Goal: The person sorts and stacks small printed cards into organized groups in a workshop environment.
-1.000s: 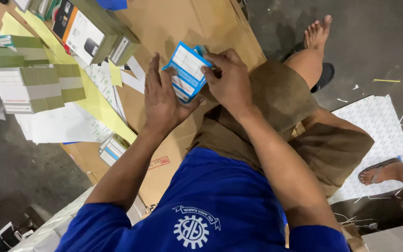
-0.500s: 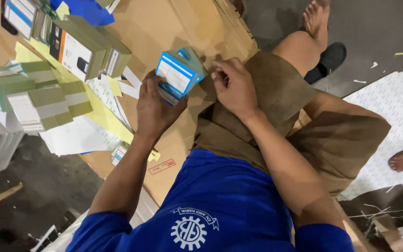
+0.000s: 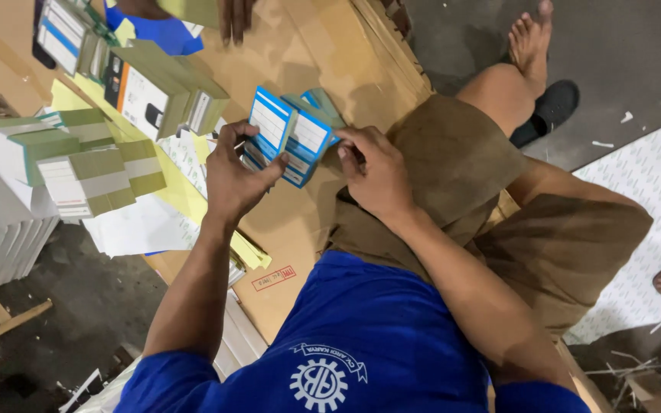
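Head view, looking down: the left hand [image 3: 232,177] grips a small fanned stack of blue and white cards [image 3: 288,136] above a brown cardboard sheet [image 3: 300,222]. The right hand [image 3: 376,172] pinches the stack's right edge. Green boxes [image 3: 93,164] lie to the left.

L hand [image 3: 235,172] + R hand [image 3: 376,172] hold blue-white cartons [image 3: 288,134] over cardboard [image 3: 300,46].
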